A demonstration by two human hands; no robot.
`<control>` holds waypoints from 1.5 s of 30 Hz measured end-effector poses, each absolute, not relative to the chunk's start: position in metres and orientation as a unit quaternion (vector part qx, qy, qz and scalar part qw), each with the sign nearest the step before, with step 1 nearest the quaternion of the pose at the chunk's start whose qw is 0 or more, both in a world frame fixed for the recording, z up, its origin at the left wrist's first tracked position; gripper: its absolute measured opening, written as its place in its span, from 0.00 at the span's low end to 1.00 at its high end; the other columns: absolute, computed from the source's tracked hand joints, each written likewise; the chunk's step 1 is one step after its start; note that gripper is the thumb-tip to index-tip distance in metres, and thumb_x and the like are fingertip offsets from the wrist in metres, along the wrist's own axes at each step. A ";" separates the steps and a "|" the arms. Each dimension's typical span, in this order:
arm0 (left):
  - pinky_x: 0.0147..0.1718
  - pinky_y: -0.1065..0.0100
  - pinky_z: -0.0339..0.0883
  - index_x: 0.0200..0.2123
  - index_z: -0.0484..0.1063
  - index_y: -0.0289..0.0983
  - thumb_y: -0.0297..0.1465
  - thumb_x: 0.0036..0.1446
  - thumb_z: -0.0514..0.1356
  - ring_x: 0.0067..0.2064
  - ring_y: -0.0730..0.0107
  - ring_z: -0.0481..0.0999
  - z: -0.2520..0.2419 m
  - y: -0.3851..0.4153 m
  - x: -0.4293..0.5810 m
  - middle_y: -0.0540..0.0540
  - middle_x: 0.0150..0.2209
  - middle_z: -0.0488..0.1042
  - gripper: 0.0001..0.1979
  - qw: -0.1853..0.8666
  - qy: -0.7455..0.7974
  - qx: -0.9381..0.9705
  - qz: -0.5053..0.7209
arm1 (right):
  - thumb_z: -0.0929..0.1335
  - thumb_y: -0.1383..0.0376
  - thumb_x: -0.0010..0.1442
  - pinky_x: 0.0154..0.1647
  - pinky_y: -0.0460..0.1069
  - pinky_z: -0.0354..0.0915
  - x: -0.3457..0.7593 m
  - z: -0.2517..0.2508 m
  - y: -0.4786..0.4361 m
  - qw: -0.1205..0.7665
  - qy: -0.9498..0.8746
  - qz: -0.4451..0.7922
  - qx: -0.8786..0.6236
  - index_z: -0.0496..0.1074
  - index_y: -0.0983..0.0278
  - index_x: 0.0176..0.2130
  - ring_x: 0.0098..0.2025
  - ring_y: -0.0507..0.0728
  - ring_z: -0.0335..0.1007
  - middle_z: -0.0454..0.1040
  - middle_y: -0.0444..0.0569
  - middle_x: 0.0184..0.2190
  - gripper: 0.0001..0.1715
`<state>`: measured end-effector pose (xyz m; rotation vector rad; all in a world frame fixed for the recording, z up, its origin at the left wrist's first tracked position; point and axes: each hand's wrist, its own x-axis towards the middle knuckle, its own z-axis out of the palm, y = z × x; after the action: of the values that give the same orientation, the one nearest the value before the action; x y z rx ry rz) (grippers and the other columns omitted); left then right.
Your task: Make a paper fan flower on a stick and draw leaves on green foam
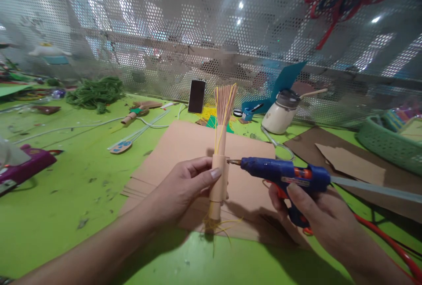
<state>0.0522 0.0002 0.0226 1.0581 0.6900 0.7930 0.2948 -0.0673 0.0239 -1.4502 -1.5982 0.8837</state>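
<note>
Between the thumb and fingers of my left hand point(194, 182) stands a rolled paper bundle point(218, 184), upright, with a pleated fan-like top point(226, 102) and yellow strands running along it. More yellow strands point(219, 225) spread from its lower end. A wider paper band wraps its middle. My right hand point(306, 206) grips a blue hot glue gun point(283, 171) by its handle, a clear glue stick point(372, 187) sticking out of the back. The metal nozzle points left at the edge of the paper band; whether it touches is hard to see. Beneath both lie stacked brown paper sheets point(161, 153).
A phone point(197, 96) leans at the back beside a blue paint pot point(247, 114) and a white jar point(280, 116). On the right is a green basket point(389, 144). Green yarn point(95, 92), a second paper bundle point(132, 117) and a purple device point(29, 166) lie left.
</note>
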 end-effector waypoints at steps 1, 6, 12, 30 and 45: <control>0.39 0.71 0.67 0.45 0.78 0.38 0.35 0.55 0.67 0.37 0.72 0.70 0.023 0.000 0.052 0.47 0.36 0.75 0.14 0.734 0.317 0.480 0.362 | 0.61 0.46 0.65 0.22 0.46 0.63 0.293 0.024 -0.068 0.398 -0.618 0.353 -0.579 0.70 0.63 0.21 0.21 0.52 0.62 0.65 0.45 0.17 0.31; 0.40 0.71 0.67 0.45 0.78 0.39 0.35 0.55 0.67 0.36 0.72 0.71 0.022 0.000 0.052 0.48 0.35 0.75 0.14 0.734 0.313 0.481 0.363 | 0.62 0.46 0.64 0.23 0.46 0.64 0.291 0.025 -0.068 0.411 -0.613 0.346 -0.579 0.68 0.63 0.20 0.22 0.53 0.64 0.66 0.46 0.18 0.31; 0.41 0.69 0.67 0.45 0.78 0.38 0.34 0.56 0.66 0.37 0.71 0.72 0.024 -0.001 0.053 0.47 0.35 0.76 0.14 0.739 0.315 0.473 0.363 | 0.61 0.47 0.65 0.29 0.47 0.67 0.296 0.023 -0.062 0.394 -0.638 0.327 -0.574 0.72 0.64 0.24 0.27 0.55 0.70 0.72 0.48 0.22 0.30; 0.39 0.69 0.66 0.44 0.78 0.36 0.35 0.53 0.68 0.37 0.69 0.72 0.024 -0.002 0.054 0.46 0.36 0.76 0.16 0.717 0.345 0.487 0.360 | 0.61 0.50 0.66 0.29 0.46 0.64 0.285 0.034 -0.065 0.408 -0.633 0.337 -0.565 0.70 0.62 0.23 0.26 0.54 0.68 0.71 0.46 0.21 0.27; 0.40 0.70 0.66 0.43 0.79 0.37 0.35 0.53 0.68 0.38 0.68 0.72 0.025 -0.002 0.053 0.46 0.37 0.77 0.14 0.723 0.338 0.478 0.366 | 0.63 0.49 0.64 0.25 0.45 0.63 0.288 0.037 -0.066 0.400 -0.628 0.357 -0.565 0.72 0.63 0.24 0.23 0.52 0.66 0.72 0.46 0.22 0.27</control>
<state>0.0533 -0.0018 0.0247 1.0562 0.7454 0.8083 0.2881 -0.0659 0.0365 -1.4288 -1.5883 0.9026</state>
